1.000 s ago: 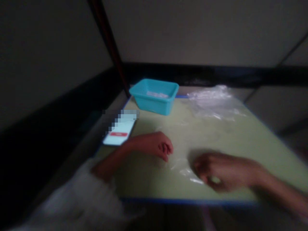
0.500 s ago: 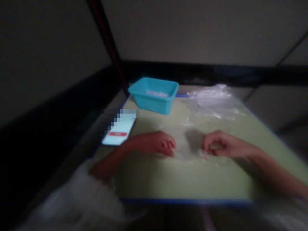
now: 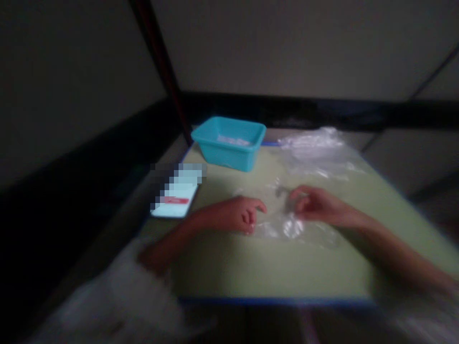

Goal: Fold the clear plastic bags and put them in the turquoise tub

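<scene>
Dim light falls on a pale green table [image 3: 251, 272] with a blue edge. At its middle lies a clear plastic bag [image 3: 287, 227] — the left hand [image 3: 238, 215] rests on its left end with fingers curled, and the right hand [image 3: 313, 205] pinches its far edge between thumb and fingers. Behind stand a turquoise tub [image 3: 229, 143] and a heap of clear plastic [image 3: 319, 148] — a phone [image 3: 175, 196] lies at the left

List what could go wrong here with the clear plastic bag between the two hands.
1. The clear plastic bag is thin and crumpled; the right hand and left hand might lose it or tear it.
2. Dim, blurred view makes its opening hard to find.
3. The phone at the table edge might be knocked off.
</scene>
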`<act>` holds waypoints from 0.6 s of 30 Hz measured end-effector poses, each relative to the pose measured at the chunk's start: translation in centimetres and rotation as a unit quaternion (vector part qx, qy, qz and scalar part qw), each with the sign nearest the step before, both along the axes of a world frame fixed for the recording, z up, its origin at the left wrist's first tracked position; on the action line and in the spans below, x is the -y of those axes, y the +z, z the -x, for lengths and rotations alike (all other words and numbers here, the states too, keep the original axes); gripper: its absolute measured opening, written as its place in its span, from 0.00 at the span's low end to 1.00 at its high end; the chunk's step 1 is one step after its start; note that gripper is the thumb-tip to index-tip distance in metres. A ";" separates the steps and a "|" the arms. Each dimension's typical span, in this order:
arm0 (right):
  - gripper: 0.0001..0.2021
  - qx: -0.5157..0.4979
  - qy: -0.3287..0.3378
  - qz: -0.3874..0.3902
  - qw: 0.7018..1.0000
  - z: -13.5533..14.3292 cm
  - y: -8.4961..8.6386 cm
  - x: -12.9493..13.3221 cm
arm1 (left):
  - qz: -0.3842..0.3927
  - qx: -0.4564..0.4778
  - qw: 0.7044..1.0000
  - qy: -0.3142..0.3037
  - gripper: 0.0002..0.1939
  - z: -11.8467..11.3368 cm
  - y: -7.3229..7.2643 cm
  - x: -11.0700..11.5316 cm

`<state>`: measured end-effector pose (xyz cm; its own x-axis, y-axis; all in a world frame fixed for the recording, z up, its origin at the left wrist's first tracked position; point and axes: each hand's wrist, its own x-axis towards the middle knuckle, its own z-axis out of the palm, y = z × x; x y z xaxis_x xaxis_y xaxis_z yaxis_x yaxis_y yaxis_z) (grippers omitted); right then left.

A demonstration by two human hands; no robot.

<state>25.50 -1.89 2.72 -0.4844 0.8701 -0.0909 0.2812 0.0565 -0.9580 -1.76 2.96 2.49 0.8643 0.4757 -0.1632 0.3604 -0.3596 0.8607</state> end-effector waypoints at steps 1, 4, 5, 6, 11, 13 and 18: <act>0.20 -0.003 -0.010 0.000 1.000 0.0 -0.4 0.0 | -0.003 -0.001 1.000 0.001 0.23 0.0 0.1 0.0; 0.19 -0.008 -0.054 -0.013 0.998 0.1 -1.5 -0.2 | -0.022 -0.010 1.000 0.005 0.23 0.0 0.3 0.1; 0.19 -0.002 -0.068 -0.027 0.997 0.2 -1.6 -0.3 | -0.029 -0.014 0.999 0.005 0.23 0.0 0.3 0.1; 0.18 0.012 -0.082 -0.050 0.995 0.3 -1.6 -0.3 | -0.035 -0.018 0.999 0.004 0.23 0.0 0.3 0.2; 0.07 0.115 -0.133 -0.210 0.962 1.2 0.3 0.7 | -0.127 -0.029 0.991 0.042 0.25 -0.1 0.6 0.2; 0.04 0.102 -0.089 -0.217 0.967 1.7 1.0 1.4 | -0.168 -0.012 0.983 0.071 0.22 -0.3 1.0 0.4; 0.05 0.054 0.071 -0.182 0.979 2.9 1.0 2.5 | -0.046 0.042 0.998 0.000 0.09 -0.8 2.0 1.3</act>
